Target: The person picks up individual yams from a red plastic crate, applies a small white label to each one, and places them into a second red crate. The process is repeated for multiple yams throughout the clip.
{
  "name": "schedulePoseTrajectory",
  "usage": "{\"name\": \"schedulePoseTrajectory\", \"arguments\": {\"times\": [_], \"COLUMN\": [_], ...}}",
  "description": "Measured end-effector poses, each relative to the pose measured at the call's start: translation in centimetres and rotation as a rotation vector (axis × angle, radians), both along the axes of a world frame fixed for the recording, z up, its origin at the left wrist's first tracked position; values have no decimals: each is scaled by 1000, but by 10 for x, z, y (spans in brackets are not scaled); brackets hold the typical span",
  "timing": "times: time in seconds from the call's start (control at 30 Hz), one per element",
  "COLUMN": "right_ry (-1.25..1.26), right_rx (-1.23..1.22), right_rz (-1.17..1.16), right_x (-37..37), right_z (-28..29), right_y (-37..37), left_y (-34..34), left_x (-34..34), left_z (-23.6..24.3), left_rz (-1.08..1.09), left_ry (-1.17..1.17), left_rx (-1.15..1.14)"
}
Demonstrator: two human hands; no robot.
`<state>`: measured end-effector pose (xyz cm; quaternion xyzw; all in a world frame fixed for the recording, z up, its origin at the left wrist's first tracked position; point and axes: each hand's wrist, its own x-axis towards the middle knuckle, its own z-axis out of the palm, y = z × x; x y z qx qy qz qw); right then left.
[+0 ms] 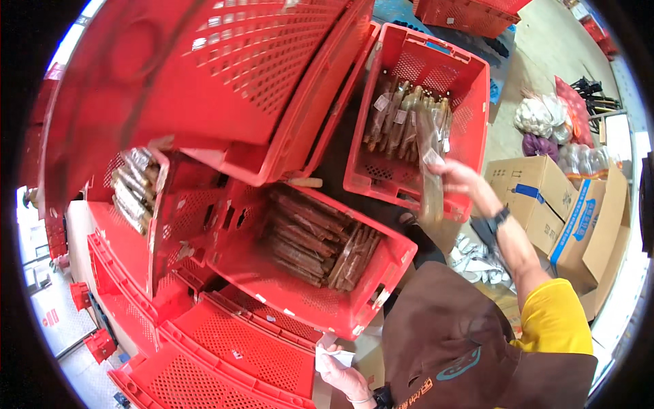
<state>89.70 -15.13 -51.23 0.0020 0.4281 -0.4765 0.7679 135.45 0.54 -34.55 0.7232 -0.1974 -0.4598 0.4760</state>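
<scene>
My right hand grips a long, stick-like pack in clear plastic with a small white label. It tilts upright over the near side of a red crate. Similar labelled packs lie side by side in that crate. Down by the front rim of a second red crate, my left hand pinches a white sheet of paper or labels. Long brown plastic-wrapped packs fill part of this second crate, most lying one way and several crosswise.
Tilted red crates loom at the upper left. More bagged packs sit in a crate at far left. Red crates are stacked low in front. On the right stand cardboard boxes, with a white net bag behind.
</scene>
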Motion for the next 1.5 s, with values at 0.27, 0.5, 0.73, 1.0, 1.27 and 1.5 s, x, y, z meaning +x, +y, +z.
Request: {"name": "schedulePoseTrajectory", "arguments": {"times": [0.27, 0.5, 0.73, 1.0, 1.27, 1.5], "right_ry": [1247, 1257, 1164, 841, 441, 217], "right_rx": [-33, -132, -279, -1017, -1635, -1699], "right_rz": [1070, 1124, 1018, 1096, 1325, 1399], "right_x": [-30, 36, -44, 238, 371, 365], "right_z": [-187, -294, -287, 53, 64, 52], "right_y": [-87, -57, -56, 8, 85, 97], "left_y": [-19, 28, 26, 38, 97, 111], "left_x": [-51, -36, -36, 4, 49, 4], "left_z": [-37, -60, -72, -54, -42, -45], "left_rz": [36, 138, 110, 28, -138, 149], "left_ry": [-66, -122, -28, 254, 174, 434], "left_rx": [131, 321, 319, 309, 309, 271]}}
